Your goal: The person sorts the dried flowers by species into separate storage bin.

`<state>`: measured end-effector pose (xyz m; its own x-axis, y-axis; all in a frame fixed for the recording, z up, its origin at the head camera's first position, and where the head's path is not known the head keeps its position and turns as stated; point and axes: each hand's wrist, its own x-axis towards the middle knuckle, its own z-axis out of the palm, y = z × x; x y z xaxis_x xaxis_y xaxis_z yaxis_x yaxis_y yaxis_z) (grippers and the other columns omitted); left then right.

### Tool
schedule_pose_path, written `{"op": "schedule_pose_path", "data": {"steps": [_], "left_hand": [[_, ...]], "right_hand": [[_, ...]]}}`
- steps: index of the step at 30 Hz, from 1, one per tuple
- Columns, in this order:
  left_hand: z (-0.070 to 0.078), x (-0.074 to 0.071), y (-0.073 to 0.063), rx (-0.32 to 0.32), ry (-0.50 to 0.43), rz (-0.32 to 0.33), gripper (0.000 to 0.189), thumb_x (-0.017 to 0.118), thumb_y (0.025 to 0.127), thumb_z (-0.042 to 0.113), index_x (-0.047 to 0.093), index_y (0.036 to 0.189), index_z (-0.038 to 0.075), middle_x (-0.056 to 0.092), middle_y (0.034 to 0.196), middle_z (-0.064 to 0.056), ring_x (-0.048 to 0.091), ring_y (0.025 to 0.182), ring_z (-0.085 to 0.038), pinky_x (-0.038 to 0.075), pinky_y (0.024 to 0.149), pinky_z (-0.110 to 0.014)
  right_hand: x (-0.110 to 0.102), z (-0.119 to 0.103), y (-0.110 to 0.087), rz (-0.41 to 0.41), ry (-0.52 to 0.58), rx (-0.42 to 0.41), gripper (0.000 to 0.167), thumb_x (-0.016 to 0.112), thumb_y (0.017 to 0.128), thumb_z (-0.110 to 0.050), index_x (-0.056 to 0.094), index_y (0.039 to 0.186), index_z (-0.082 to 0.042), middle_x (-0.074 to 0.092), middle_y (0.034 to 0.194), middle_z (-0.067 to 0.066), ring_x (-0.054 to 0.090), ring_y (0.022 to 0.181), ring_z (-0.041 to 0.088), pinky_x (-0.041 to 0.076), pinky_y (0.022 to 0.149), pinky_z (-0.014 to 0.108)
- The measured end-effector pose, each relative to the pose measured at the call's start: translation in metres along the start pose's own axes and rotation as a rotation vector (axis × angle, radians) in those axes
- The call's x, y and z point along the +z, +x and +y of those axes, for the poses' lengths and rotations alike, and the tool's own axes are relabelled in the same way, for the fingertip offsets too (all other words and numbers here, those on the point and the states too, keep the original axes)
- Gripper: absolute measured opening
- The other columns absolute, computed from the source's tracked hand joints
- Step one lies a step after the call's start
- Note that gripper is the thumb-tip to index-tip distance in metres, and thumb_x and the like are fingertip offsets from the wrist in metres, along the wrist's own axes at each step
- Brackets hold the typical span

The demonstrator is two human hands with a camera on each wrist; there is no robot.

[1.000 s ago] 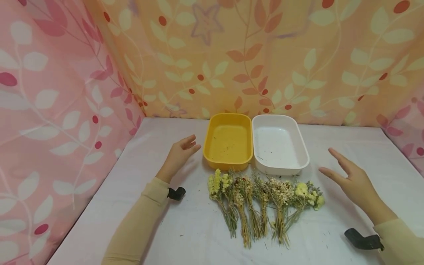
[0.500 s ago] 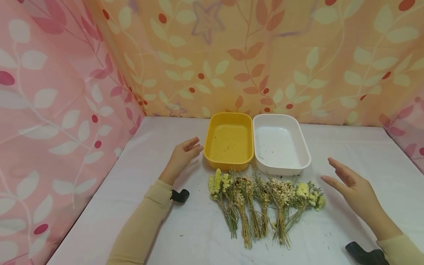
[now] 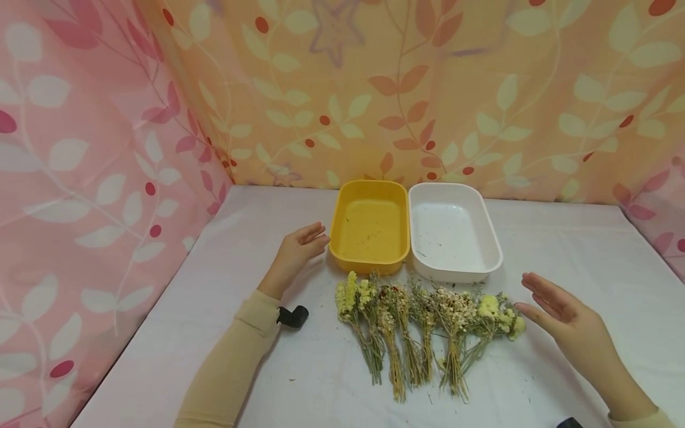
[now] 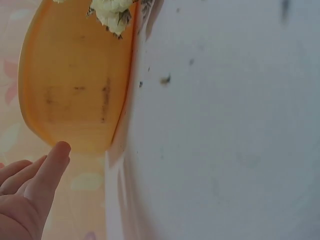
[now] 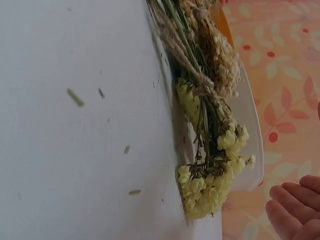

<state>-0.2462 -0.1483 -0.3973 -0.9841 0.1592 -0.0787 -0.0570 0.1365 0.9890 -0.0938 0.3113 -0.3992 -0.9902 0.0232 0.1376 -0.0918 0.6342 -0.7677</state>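
Observation:
Several tied bundles of dried flowers [image 3: 452, 315] lie in a row on the white cloth, heads toward the trays. Yellow blooms mark both end bundles; paler cream ones lie between. My left hand [image 3: 296, 255] has its fingertips right at the left side of the yellow tray [image 3: 369, 265] and holds nothing. My right hand [image 3: 569, 321], fingers extended, is at the right end of the row, its thumb tip close to the yellow-flowered bundle [image 3: 495, 315]. In the right wrist view, twine [image 5: 202, 82] wraps that bundle's stems.
A white tray [image 3: 457, 276] stands beside the yellow one, both behind the bundles. Small dark bits lie inside the trays, and stem scraps [image 5: 75, 97] are scattered on the cloth [image 3: 299, 368]. Patterned fabric walls [image 3: 342, 119] rise at the back and sides.
My right hand has come down and slightly left, nearer the rightmost bundle. My left hand has shifted a little right, up to the yellow tray. The flowers and trays stay in place.

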Motion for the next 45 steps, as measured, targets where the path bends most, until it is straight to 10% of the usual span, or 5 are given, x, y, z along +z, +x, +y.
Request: {"op": "schedule_pose_path", "data": {"steps": [22,33,45], "left_hand": [[-0.008,0.018,-0.003,-0.044,-0.148,0.092,0.053,0.064,0.098,0.013,0.047,0.146,-0.001,0.052,0.148,-0.017,0.057,0.13,-0.032,0.058,0.097,-0.031],[-0.01,0.024,-0.001,-0.022,-0.161,0.066,0.047,0.06,0.099,0.007,0.049,0.143,-0.003,0.053,0.145,-0.022,0.056,0.131,-0.036,0.057,0.1,-0.036],[-0.012,0.024,-0.001,-0.022,-0.161,0.071,0.048,0.061,0.099,0.008,0.049,0.144,-0.002,0.053,0.146,-0.02,0.055,0.132,-0.034,0.057,0.1,-0.034]], "right_hand": [[0.019,-0.031,-0.027,-0.016,0.216,0.266,0.056,0.066,0.096,-0.033,0.053,0.143,-0.005,0.067,0.115,-0.03,0.059,0.101,-0.021,0.05,0.077,0.0],[0.021,-0.025,-0.033,-0.176,0.341,0.465,0.069,0.062,0.097,-0.044,0.044,0.148,-0.003,0.072,0.112,-0.021,0.067,0.101,-0.007,0.055,0.079,0.007],[0.023,-0.022,-0.03,-0.324,0.096,0.623,0.07,0.065,0.086,-0.064,0.06,0.139,-0.018,0.071,0.122,-0.014,0.056,0.094,-0.019,0.05,0.081,0.015]]}}
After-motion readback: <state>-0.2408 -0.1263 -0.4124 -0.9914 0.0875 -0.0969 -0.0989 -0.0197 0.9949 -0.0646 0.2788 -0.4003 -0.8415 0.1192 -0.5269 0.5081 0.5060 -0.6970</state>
